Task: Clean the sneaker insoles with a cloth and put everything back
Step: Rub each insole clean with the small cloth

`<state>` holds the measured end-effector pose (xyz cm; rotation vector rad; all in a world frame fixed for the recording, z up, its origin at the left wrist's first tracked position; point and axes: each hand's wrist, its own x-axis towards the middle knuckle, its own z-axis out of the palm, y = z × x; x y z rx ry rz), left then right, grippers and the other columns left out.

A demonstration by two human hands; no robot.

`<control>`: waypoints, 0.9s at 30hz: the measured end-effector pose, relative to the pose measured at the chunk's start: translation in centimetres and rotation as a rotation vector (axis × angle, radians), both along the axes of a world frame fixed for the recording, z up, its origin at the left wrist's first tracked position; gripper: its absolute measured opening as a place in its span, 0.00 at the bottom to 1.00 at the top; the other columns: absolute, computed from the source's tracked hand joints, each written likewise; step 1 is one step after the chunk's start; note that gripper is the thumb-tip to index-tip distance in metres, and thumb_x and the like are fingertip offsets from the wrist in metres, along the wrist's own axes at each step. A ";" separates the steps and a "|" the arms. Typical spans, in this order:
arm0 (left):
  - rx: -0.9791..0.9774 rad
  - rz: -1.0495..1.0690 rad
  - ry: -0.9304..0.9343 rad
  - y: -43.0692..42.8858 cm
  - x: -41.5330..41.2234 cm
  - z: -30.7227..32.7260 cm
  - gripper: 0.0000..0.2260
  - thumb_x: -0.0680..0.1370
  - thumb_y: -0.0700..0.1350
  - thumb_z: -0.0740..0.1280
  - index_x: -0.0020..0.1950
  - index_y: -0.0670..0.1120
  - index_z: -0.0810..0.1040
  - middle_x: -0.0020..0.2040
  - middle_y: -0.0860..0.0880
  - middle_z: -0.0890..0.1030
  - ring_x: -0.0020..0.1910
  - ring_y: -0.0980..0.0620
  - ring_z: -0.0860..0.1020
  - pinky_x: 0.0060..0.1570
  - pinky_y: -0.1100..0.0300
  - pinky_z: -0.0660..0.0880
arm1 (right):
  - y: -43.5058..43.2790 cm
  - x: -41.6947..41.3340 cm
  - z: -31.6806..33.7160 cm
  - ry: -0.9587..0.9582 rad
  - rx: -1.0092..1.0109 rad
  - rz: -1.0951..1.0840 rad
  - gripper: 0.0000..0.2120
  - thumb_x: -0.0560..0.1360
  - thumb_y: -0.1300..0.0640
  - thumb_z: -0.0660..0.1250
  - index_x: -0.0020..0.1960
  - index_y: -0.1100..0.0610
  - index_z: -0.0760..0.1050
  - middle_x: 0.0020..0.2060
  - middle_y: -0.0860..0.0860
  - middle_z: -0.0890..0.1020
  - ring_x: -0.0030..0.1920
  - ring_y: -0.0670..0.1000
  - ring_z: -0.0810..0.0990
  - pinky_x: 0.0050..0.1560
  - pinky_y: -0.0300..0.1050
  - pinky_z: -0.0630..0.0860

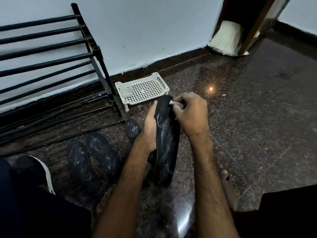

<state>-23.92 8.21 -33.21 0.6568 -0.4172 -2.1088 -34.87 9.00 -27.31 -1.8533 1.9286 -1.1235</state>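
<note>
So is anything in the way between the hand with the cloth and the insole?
Nothing visible is. The right hand pinches the cloth right at the top end of the insole, which the left hand grips from the side.

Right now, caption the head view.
Left hand holds a black insole; right hand presses a cloth to its tip.

cloth (172, 102): mostly hidden in right hand (190, 114); a pale scrap shows
held insole (165, 143): hides fingers of left hand (150, 127)
floor insole (132, 129): lower part behind left forearm (130, 169)
sneaker (43, 170): partly under dark knee (25, 203)
</note>
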 end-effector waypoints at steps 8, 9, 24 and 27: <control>0.040 0.011 -0.002 -0.3 0.6 -0.5 0.29 0.81 0.65 0.55 0.61 0.43 0.81 0.55 0.41 0.81 0.56 0.44 0.78 0.59 0.50 0.74 | 0.1 0.0 -0.2 -0.024 0.188 0.157 0.05 0.72 0.63 0.71 0.44 0.55 0.84 0.42 0.47 0.83 0.42 0.45 0.81 0.50 0.47 0.81; 0.029 -0.009 -0.009 -0.3 0.5 -0.3 0.29 0.81 0.64 0.53 0.59 0.43 0.81 0.52 0.42 0.82 0.52 0.45 0.79 0.54 0.52 0.76 | -0.1 -0.2 -0.3 -0.003 0.130 0.073 0.05 0.72 0.63 0.71 0.45 0.56 0.84 0.44 0.48 0.83 0.43 0.46 0.81 0.51 0.47 0.81; 0.043 0.039 0.015 0.1 0.0 -0.3 0.27 0.79 0.60 0.58 0.70 0.44 0.75 0.55 0.42 0.81 0.54 0.46 0.80 0.61 0.53 0.74 | -0.3 1.9 0.7 -0.040 0.032 0.175 0.04 0.74 0.62 0.72 0.48 0.58 0.83 0.45 0.47 0.82 0.44 0.42 0.79 0.53 0.31 0.75; 0.040 0.039 0.007 0.0 0.8 -0.5 0.29 0.80 0.64 0.56 0.65 0.42 0.79 0.56 0.40 0.80 0.56 0.44 0.79 0.63 0.50 0.71 | 0.5 1.1 0.7 -0.041 0.220 0.303 0.03 0.73 0.62 0.73 0.44 0.56 0.84 0.41 0.45 0.82 0.39 0.40 0.78 0.48 0.33 0.77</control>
